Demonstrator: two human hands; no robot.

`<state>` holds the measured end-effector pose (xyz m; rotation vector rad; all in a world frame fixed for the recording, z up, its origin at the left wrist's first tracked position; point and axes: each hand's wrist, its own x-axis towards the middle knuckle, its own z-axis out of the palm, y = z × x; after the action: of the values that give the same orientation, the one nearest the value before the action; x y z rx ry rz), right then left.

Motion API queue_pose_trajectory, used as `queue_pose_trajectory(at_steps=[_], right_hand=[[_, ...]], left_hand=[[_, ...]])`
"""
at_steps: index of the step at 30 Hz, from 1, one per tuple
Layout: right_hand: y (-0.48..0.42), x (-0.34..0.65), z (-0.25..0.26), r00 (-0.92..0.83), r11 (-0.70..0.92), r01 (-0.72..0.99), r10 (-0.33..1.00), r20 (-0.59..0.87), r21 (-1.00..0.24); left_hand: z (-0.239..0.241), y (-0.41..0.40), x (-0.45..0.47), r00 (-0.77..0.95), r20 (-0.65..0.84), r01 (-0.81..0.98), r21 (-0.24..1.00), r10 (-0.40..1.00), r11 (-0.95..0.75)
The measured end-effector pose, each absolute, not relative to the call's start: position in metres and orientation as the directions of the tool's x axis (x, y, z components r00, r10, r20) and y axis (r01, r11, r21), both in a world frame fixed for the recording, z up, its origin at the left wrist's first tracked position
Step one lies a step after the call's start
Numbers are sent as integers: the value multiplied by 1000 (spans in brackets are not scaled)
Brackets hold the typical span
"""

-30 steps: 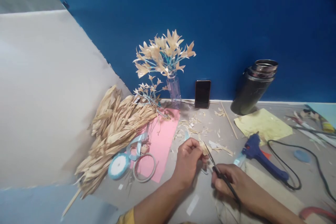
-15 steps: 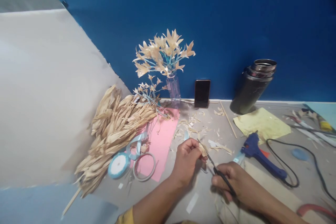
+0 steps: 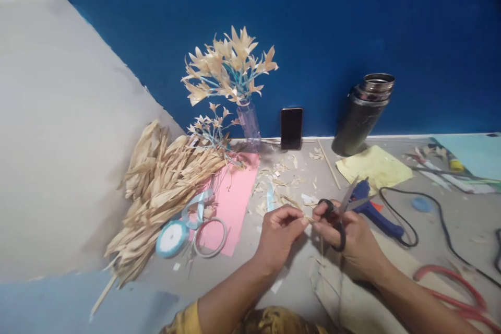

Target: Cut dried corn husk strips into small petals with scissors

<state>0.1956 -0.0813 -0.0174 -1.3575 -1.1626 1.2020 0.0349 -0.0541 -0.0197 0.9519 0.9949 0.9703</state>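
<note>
The left hand (image 3: 281, 234) pinches a pale scrap (image 3: 309, 219) in its fingertip grip. Just beside it, the right hand (image 3: 354, 242) clasps scissors (image 3: 347, 198), blades parted

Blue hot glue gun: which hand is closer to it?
Right. The right hand is close to the hot glue gun, on its near left side; the left hand is farther left.

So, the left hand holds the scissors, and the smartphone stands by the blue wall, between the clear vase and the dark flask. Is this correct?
Not quite: the right hand holds the scissors, as the head view shows. The smartphone does stand by the blue wall, between the vase and flask.
</note>
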Motion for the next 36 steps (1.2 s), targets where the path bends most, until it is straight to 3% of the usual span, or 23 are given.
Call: queue_pose_trajectory(at_steps=[3,7,11,13,15,18,21,25,31,36], right_hand=[[-83,198,-18,96,83,272,989,113,-959],[-82,203,-28,-79,452,467,878,473,-760],[-82,208,-37,-284,623,508,774,566,-596],[-83,209,-35,-287,599,530,793,538,-600],[-84,209,-29,-148,462,528,876,458,-713],[-83,209,-18,58,91,310,992,114,-946],[-80,208,-12,-57,-127,20,990,-127,-992],[-81,202,-11,-65,-186,2,981,-186,-983],[-83,197,-12,-25,-132,58,991,-134,-990],[-83,198,-20,-215,-357,-265,927,-306,-896]], left_hand=[[-20,-56,33,335,-275,-221,907,901,359],[-20,-51,26,428,-425,-151,837,798,527],[-18,-52,24,489,-522,-128,749,699,650],[-16,-55,25,481,-509,-136,761,714,634],[-14,-58,27,420,-456,-107,834,785,542],[-11,-61,29,303,-308,39,949,902,312],[-7,-63,30,270,-156,200,974,950,104],[-5,-67,29,294,-13,316,945,956,-84],[-7,-69,29,390,-148,158,983,909,92],[-10,-66,28,512,-240,59,968,825,245]])
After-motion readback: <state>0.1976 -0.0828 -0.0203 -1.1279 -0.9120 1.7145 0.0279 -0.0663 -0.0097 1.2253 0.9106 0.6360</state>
